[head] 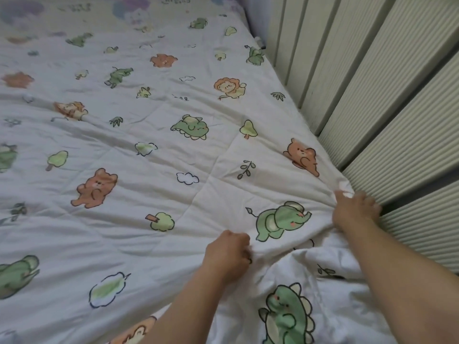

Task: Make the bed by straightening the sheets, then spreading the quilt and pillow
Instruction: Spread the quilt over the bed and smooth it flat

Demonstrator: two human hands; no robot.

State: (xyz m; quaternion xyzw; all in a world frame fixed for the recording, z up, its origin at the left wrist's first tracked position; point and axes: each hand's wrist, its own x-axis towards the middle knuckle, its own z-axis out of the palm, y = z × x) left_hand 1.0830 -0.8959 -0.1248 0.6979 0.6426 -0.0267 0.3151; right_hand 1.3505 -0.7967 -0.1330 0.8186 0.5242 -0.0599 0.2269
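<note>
My left hand (227,254) is balled into a fist around a fold of the quilt (149,145). My right hand (355,211) has its fingers curled over the quilt's edge, thumb pinching the cloth, right up against the ribbed wall panels (397,108). Between my 2 hands the fabric gathers into creases around a green elephant print. The quilt lies across most of the bed in front of me, animals and trees face up, fairly flat toward the far end with only soft wrinkles. The near corner under my arms is another matter: it sits in a rumpled heap (323,294) (a green dinosaur is half folded into it). So I judge the spreading mostly done, with this corner left to pull out and lay flat along the panels. At the far end a strip of cloth in a different, purple-and-blue print (74,11) shows past the quilt, too blurred to say whether it is sheet or pillow. I see no clear pillow, so placing it looks to be ahead of me, and the sheet beneath the quilt is hidden.
</note>
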